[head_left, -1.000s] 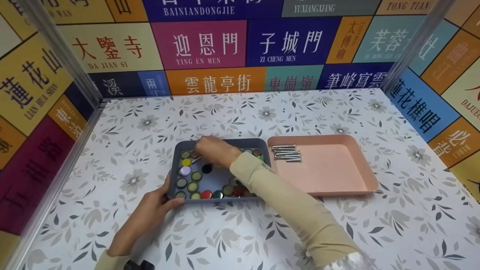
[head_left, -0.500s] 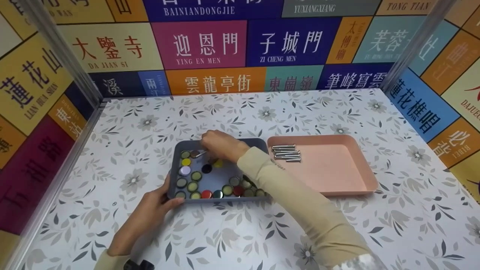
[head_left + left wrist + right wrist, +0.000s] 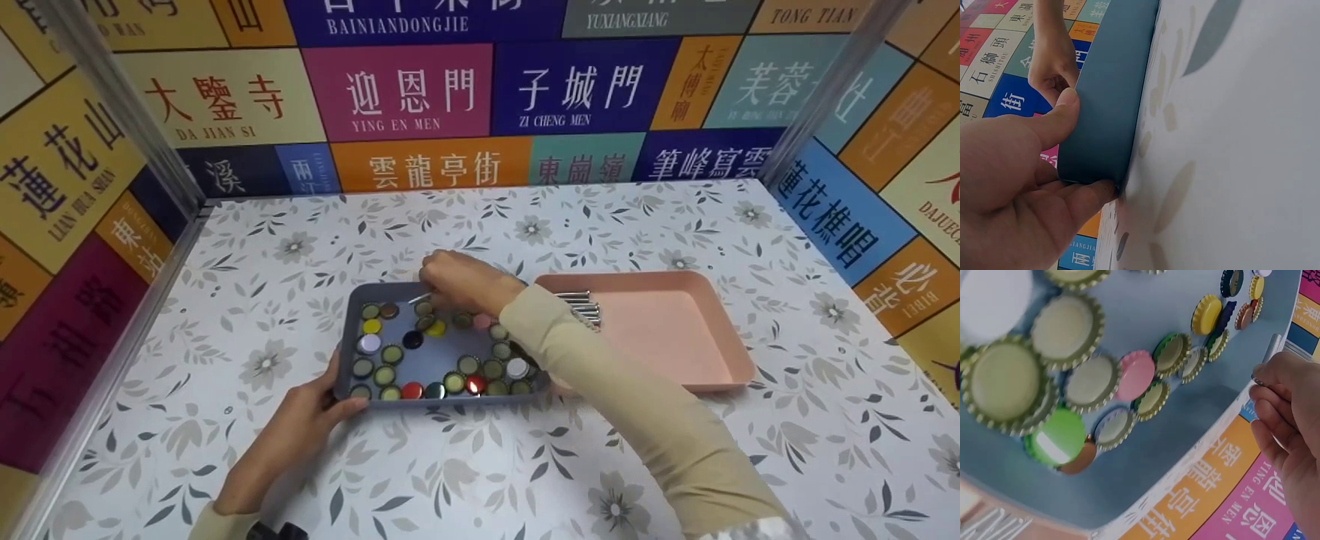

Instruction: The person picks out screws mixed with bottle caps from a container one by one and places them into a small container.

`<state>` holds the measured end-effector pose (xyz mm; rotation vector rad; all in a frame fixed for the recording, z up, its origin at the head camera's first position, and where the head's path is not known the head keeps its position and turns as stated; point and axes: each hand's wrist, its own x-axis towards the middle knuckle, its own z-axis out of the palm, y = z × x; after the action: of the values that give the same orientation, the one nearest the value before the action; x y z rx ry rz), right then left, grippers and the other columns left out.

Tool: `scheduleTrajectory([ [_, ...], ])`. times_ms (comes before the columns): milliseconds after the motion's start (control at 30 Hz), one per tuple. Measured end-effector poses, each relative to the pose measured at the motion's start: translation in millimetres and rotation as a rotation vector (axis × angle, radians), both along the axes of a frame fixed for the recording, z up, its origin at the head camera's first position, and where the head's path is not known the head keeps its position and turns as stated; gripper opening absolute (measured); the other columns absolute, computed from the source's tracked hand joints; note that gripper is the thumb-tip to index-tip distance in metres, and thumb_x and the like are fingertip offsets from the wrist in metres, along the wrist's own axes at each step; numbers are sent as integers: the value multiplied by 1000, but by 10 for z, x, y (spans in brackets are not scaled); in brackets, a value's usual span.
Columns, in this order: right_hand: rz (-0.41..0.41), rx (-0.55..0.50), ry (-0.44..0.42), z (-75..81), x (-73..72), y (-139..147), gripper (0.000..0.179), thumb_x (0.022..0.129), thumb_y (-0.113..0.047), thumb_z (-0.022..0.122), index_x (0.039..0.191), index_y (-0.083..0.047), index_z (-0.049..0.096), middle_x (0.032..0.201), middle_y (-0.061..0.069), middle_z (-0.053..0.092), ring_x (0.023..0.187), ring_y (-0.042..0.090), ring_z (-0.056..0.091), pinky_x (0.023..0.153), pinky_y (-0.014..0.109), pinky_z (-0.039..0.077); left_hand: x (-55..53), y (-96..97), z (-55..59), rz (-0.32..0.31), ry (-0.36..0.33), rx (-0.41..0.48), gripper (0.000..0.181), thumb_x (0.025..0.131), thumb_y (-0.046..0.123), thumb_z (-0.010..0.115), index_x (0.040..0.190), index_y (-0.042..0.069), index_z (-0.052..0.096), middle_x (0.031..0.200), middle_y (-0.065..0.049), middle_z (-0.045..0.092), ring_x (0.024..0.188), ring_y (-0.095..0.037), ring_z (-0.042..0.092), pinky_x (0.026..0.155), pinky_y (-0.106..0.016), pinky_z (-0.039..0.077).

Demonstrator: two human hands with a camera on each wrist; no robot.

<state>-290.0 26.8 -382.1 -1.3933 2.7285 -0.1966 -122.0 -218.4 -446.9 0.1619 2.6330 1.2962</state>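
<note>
In the head view my left hand point(image 3: 307, 409) grips the near left corner of a blue-grey tray point(image 3: 442, 403), thumb on the rim and fingers around the outside wall. Bottle caps point(image 3: 392, 355) of several colours lie scattered inside, many with their hollow side up. My right hand point(image 3: 469, 281) is over the tray's far edge and pinches a thin metal screw point(image 3: 1272, 349) between thumb and fingers. The screw's threaded end sticks out past the fingertips in the right wrist view, above the caps. The screw's head is hidden in the hand.
A pink tray point(image 3: 656, 337) stands right beside the blue-grey one, with several metal screws point(image 3: 577, 298) at its left end, partly covered by my right sleeve. Patterned panels point(image 3: 412, 90) with large lettering wall the table at the back and sides.
My right hand has moved right and toward the tray's far edge, carrying the screw up from among the caps. My left hand keeps its grip on the corner.
</note>
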Motion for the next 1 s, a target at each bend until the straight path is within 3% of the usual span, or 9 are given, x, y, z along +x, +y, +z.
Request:
scheduleTrajectory([
  [467, 6, -48, 35, 119, 42, 308, 7, 86, -4, 69, 89, 1, 74, 90, 15, 69, 84, 29, 64, 74, 40, 53, -6, 1, 13, -8, -19, 2, 79, 98, 25, 65, 159, 4, 18, 137, -19, 62, 120, -24, 65, 93, -30, 54],
  [800, -73, -53, -54, 159, 53, 528, 9, 89, -4, 68, 95, -1, 73, 96, 14, 66, 89, 26, 65, 73, 34, 56, 4, -2, 19, -2, -23, -3, 80, 98, 28, 66, 159, 6, 19, 138, -19, 62, 121, -23, 65, 96, -32, 53],
  [1000, -88, -82, -41, 184, 52, 655, 9, 84, -3, 69, 92, 1, 73, 93, 15, 67, 87, 26, 62, 74, 39, 55, -7, -1, 17, 1, -30, -3, 81, 98, 28, 66, 158, 4, 18, 140, -20, 61, 122, -23, 64, 96, -32, 53],
])
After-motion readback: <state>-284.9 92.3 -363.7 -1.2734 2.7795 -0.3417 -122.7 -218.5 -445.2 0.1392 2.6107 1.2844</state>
